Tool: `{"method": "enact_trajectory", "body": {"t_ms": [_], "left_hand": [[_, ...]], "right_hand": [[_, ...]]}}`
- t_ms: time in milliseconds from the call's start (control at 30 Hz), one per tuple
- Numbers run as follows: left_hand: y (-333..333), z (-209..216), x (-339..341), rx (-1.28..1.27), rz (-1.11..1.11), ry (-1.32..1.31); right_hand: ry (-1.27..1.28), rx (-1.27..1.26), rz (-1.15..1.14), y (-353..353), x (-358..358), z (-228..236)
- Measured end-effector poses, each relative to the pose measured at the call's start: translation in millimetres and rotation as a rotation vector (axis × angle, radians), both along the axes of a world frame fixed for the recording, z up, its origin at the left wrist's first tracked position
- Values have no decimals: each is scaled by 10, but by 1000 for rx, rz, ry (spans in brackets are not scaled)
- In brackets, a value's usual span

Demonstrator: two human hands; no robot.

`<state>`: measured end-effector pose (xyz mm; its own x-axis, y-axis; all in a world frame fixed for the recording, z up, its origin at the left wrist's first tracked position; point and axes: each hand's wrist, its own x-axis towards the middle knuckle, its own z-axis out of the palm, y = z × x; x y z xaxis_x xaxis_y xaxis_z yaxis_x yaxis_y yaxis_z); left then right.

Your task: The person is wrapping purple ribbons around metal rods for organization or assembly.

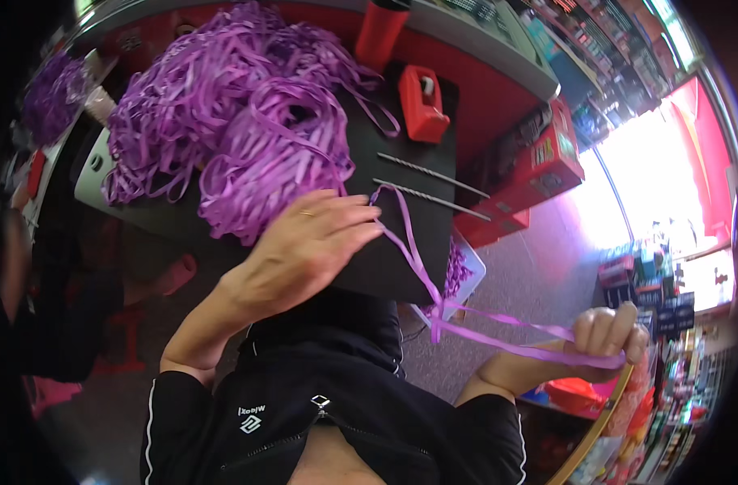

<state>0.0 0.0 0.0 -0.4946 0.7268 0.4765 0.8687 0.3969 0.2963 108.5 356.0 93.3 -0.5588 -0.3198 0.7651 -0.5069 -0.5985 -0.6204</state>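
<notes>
A knotted purple ribbon (508, 346) stretches between my hands, with a loop on either side of its knot. My right hand (605, 341), out to the right, is closed around one loop. The fingertips of my left hand (314, 242) meet at the other loop, above the dark tabletop (377, 263); their exact grip is partly hidden. Just beyond that hand lies a rounded bundle of purple ribbons (276, 166), against a larger heap of the same ribbons (215, 73). Two twisted metal rods (434, 172) lie side by side near my left fingertips.
A red tape dispenser (424, 109) and a red cylinder (380, 36) stand at the table's far side. Red boxes (539, 166) are to the right. A whitish bin (469, 271) with purple ribbon sits below the table edge. Another person's hand (20, 194) shows at far left.
</notes>
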Motion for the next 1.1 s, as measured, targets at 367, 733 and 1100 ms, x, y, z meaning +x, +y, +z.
{"method": "enact_trajectory", "body": {"t_ms": [367,733,1100], "left_hand": [[1122,-682,51,-26,-391,-67],[-125,841,-703,169,290,-118],[-362,749,-1102,-413,435,38]], "right_hand": [[-87,-284,-190,47,298,41],[-233,-475,-585,1095,482,-397],[-772,688,-1165,850,-666,-1081]]}}
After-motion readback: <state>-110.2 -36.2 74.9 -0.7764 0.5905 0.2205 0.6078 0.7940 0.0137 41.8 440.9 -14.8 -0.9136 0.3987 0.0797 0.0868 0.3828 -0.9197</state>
